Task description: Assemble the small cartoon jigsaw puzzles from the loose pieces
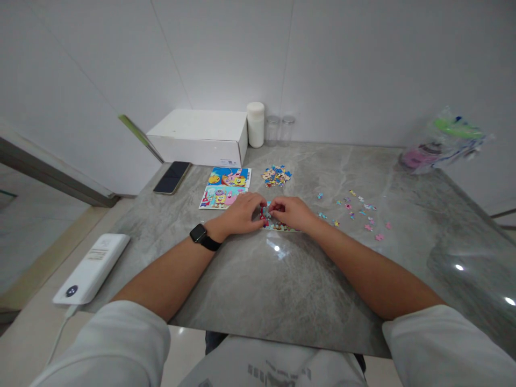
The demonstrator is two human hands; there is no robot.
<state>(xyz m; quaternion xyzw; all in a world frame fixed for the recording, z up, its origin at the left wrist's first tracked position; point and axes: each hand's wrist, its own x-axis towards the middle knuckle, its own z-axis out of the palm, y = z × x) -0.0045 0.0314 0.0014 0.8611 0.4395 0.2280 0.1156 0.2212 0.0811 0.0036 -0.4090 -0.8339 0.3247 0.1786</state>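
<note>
one seemingly part-built puzzle [281, 226] lies on the table [250, 279] under left hand [242, 212] and right hand [293, 212].
scattered pieces [348, 206] and a heap [276, 176] remain unplaced; whether either hand grips a piece is unclear.

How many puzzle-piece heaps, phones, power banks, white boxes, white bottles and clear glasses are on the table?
Puzzle-piece heap: 1
Phone: 1
Power bank: 1
White box: 1
White bottle: 1
Clear glasses: 2
Total: 7

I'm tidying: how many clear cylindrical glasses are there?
2: the left glass beside the white cylindrical bottle, the right glass farther right. The white rectangular box may hide others.
</note>
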